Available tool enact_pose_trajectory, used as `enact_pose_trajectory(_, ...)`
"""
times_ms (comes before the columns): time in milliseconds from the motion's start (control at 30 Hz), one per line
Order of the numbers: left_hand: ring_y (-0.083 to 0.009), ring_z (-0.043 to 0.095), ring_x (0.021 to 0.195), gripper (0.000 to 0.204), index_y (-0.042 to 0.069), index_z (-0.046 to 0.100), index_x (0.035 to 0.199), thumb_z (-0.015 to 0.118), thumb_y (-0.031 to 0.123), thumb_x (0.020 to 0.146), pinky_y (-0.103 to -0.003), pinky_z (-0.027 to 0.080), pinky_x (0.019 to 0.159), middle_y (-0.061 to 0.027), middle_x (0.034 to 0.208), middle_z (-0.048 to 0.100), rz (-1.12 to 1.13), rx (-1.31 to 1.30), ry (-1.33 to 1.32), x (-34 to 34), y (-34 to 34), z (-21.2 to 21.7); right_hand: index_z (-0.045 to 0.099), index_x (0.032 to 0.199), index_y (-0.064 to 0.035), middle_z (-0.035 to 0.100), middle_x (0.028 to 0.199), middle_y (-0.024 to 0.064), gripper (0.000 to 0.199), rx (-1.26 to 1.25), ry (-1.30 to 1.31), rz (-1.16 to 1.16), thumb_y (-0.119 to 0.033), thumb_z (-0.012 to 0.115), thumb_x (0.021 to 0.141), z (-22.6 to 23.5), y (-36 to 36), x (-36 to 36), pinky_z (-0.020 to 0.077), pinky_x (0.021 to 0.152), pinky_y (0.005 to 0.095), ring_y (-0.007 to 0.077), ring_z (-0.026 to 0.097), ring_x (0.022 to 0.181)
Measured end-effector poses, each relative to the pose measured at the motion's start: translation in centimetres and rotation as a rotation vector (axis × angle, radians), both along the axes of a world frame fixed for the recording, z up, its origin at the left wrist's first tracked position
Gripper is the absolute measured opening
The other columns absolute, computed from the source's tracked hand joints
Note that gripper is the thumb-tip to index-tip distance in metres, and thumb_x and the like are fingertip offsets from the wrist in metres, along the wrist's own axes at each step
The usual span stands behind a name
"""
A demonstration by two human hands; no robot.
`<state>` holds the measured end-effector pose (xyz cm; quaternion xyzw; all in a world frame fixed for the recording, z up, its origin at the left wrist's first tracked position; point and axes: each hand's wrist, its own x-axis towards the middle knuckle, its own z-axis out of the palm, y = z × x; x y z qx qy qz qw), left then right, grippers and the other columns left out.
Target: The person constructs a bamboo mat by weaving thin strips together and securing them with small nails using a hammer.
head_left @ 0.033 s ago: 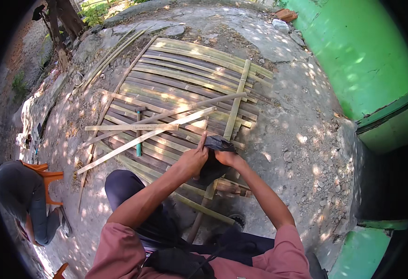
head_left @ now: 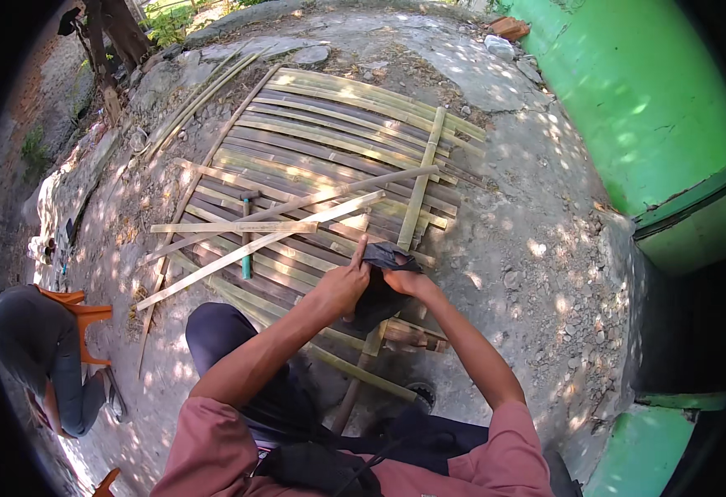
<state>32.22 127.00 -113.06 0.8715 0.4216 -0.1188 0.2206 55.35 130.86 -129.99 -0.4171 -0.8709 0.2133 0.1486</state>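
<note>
At frame centre, both hands, the left hand (head_left: 342,286) with forefinger raised and the right hand (head_left: 408,282), close their grip on a black cloth (head_left: 379,286), held taut just above the bamboo mat (head_left: 330,141), near a green-handled hammer (head_left: 246,240).

one head-worn fisheye looks steeply down, close over the forearms, onto the bamboo mat (head_left: 330,166).
</note>
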Motion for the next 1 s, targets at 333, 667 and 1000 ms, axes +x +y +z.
enact_pose_trajectory(333,-0.0392,0.077,0.107,0.069,0.009,0.070,0.133,0.098,0.027,0.072,-0.049,0.063,0.089,-0.0287,0.164,0.047,0.133,0.062,-0.104,-1.7,1.5,2.4,0.064,0.137,-0.0016,0.070,0.107,0.0058,0.037,-1.008,0.079,0.192,0.002,0.060,0.100,19.8,1.6,-1.5,0.0605,0.072,0.0306,0.0146,0.077,0.090)
enact_pose_trajectory(667,-0.0155,0.076,0.089,0.020,0.006,0.081,0.111,0.080,0.020,0.098,-0.033,0.060,0.082,-0.0073,0.102,0.081,0.473,-0.133,-0.935,-2.7,1.1,7.5,0.065,0.119,-0.0084,0.071,0.107,0.0008,0.019,-0.852,1.024,-0.196,-0.010,0.077,0.104,21.3,0.5,-1.7,0.0545,0.075,0.0244,0.0108,0.072,0.098)
enact_pose_trajectory(1000,-0.0083,0.069,0.087,0.022,0.002,0.074,0.117,0.071,0.023,0.110,-0.027,0.057,0.081,-0.0021,0.102,0.076,0.511,-0.581,-1.218,-2.2,2.2,8.6,0.064,0.109,-0.0087,0.073,0.105,0.0029,0.019,-0.716,1.192,-0.177,-0.003,0.080,0.100,24.9,0.6,-2.4,0.0539,0.079,0.0273,0.0102,0.068,0.093)
